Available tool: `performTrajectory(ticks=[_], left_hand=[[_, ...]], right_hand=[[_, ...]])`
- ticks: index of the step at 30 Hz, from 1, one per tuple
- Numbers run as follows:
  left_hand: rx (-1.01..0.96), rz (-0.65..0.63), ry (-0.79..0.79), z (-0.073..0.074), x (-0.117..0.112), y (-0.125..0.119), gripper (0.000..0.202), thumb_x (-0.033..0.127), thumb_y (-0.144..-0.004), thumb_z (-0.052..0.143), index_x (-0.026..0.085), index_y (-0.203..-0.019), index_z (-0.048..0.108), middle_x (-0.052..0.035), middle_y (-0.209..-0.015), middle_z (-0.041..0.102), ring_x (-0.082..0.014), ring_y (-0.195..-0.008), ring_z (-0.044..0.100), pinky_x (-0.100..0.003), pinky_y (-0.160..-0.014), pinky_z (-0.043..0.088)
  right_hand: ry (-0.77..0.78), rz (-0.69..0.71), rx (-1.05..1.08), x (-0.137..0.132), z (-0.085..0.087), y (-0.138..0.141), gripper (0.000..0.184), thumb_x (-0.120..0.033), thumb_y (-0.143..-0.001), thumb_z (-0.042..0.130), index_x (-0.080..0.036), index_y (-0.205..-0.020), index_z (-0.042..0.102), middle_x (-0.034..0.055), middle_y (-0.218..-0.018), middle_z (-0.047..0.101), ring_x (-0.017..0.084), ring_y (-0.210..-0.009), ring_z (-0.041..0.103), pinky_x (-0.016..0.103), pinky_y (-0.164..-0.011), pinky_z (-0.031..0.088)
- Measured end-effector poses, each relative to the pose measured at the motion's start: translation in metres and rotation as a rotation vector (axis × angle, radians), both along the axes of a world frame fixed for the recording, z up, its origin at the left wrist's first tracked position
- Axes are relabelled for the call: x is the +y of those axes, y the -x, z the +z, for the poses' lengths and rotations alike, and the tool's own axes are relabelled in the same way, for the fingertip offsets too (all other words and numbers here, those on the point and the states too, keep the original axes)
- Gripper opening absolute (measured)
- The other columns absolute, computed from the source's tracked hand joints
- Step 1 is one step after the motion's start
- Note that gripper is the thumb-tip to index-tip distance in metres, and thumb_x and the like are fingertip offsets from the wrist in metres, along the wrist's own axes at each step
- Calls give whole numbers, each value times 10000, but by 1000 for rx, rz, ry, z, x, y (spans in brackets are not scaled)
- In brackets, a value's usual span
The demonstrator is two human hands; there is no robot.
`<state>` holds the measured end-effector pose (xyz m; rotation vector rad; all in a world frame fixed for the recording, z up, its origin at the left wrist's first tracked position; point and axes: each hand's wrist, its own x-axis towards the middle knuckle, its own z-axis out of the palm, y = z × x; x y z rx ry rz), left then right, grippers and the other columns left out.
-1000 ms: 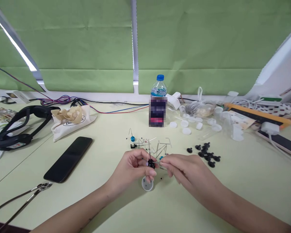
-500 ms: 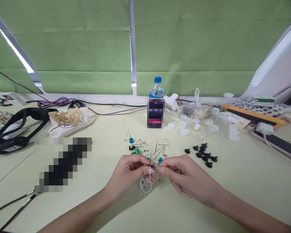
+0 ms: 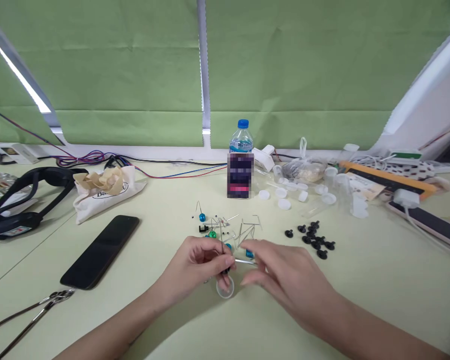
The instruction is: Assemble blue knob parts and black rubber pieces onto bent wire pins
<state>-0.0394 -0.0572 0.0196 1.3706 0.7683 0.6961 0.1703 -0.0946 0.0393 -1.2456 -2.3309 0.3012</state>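
Note:
My left hand [image 3: 206, 262] is closed in a pinch on a thin metal rod [image 3: 243, 261], whose bright end points right. A darker thin rod [image 3: 221, 235] stands up from the same fingers, and a small black part shows below them. Facing it, my right hand [image 3: 281, 275] has thumb and index finger apart around the bright end; whether it touches the rod is unclear. Under my left fingertips sits a small round clear cup [image 3: 225, 290]. Just beyond the hands lie blue parts [image 3: 249, 253], a green part [image 3: 212, 234], a black clip-like piece [image 3: 203, 228] and several bent thin rods [image 3: 251, 223].
Several black knobs [image 3: 315, 240] lie to the right. Clear tubes and white caps [image 3: 284, 204] spread behind them, near a water bottle [image 3: 240, 145]. On the left are a phone [image 3: 100, 252] with a strap, a cloth pouch [image 3: 108, 195] and a black headset [image 3: 33, 200].
My right hand has gone from a pinch beside the left fingertips to spread fingers. The bright rod now shows between the hands. My left hand has turned slightly and keeps its pinch.

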Motion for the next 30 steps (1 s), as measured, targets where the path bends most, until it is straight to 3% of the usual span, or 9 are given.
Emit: performTrajectory(ticks=[4, 6, 9, 13, 15, 17, 23, 25, 30], left_hand=[[164, 154, -360, 4, -4, 2, 189, 306, -853, 600, 143, -832, 693, -54, -691, 663, -148, -602, 639, -229, -557, 499], [226, 140, -460, 4, -5, 1, 198, 308, -865, 581, 153, -842, 703, -63, -710, 672, -154, -622, 625, -234, -552, 489], [252, 115, -441, 2, -6, -1, 213, 326, -865, 576, 163, -846, 712, -64, -718, 680, -156, -620, 619, -245, -571, 495], [130, 101, -82, -1, -3, -4, 244, 369, -833, 614, 145, -762, 681, -33, -581, 653, -144, -525, 627, -251, -576, 514], [67, 95, 29, 0, -1, -3, 256, 374, -817, 635, 136, -727, 667, -31, -568, 654, -139, -513, 628, -240, -556, 515], [34, 122, 17, 1, 0, -2, 239, 357, -806, 653, 130, -734, 676, -33, -583, 660, -131, -515, 625, -228, -549, 512], [31, 177, -68, 3, 1, 0, 185, 318, -788, 677, 135, -779, 702, -22, -596, 654, -125, -527, 620, -209, -538, 498], [38, 118, -2, 3, 3, 0, 212, 339, -797, 663, 133, -762, 697, -26, -604, 658, -125, -536, 625, -209, -546, 502], [-2, -20, 156, 3, 9, 4, 268, 376, -799, 653, 120, -726, 689, -58, -747, 692, -101, -518, 619, -200, -530, 495]], right_hand=[[822, -62, 441, 12, 2, 1, 595, -553, -954, 207, -168, -682, 568, -24, -467, 490, 81, -394, 381, 210, -438, 304], [1030, -12, 586, 14, 0, 3, 574, -561, -943, 258, -158, -655, 548, -37, -458, 459, 61, -377, 328, 189, -411, 266], [851, -29, 556, 12, -4, 5, 413, -465, -946, 371, -164, -736, 561, -43, -524, 473, 69, -446, 375, 190, -450, 299], [71, 31, 98, 7, -10, 3, 329, -228, -965, 330, -176, -899, 648, 28, -665, 568, 144, -619, 499, 278, -583, 376], [-150, 60, -23, 5, -11, 1, 283, -231, -955, 373, -171, -1007, 646, 56, -714, 604, 179, -669, 530, 312, -613, 385], [-39, 29, 32, 6, -9, -1, 281, -334, -954, 411, -171, -1011, 632, 50, -703, 615, 179, -657, 544, 307, -605, 394], [990, -11, 522, 12, -2, 2, 556, -532, -957, 240, -172, -648, 530, -31, -459, 480, 75, -383, 375, 194, -425, 320], [903, 1, 492, 12, -3, 3, 463, -491, -949, 339, -173, -679, 542, -34, -498, 485, 77, -423, 393, 192, -444, 324], [99, 57, 195, 8, -4, 1, 327, -298, -952, 357, -188, -925, 663, 65, -787, 600, 184, -729, 540, 320, -669, 427]])
